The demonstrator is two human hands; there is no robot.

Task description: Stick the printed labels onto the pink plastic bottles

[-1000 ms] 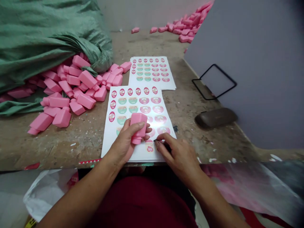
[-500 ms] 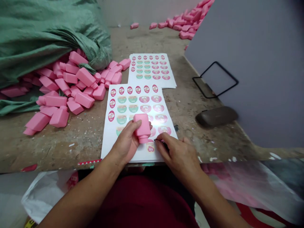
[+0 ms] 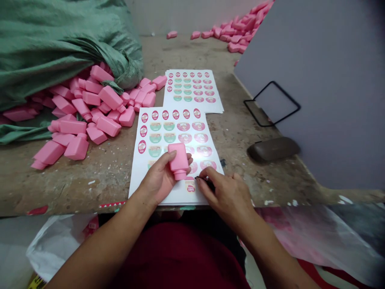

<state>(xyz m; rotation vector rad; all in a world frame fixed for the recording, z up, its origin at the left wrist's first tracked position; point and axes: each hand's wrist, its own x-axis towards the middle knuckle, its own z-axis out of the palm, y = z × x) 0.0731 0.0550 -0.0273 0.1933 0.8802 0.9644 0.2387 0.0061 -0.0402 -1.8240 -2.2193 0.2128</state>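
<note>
Pink plastic bottle (image 3: 179, 161) seems light and stiff, easy to grip by the body, as the left hand (image 3: 155, 180) does. Right hand (image 3: 225, 197) stays apart, on the label sheet (image 3: 171, 192).

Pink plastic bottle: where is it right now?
The pink plastic bottle is in the left hand, over the sticker sheet, just left of the right hand, in the head view.

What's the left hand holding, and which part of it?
The left hand holds a pink plastic bottle by its wide body, not its narrow neck.
</note>
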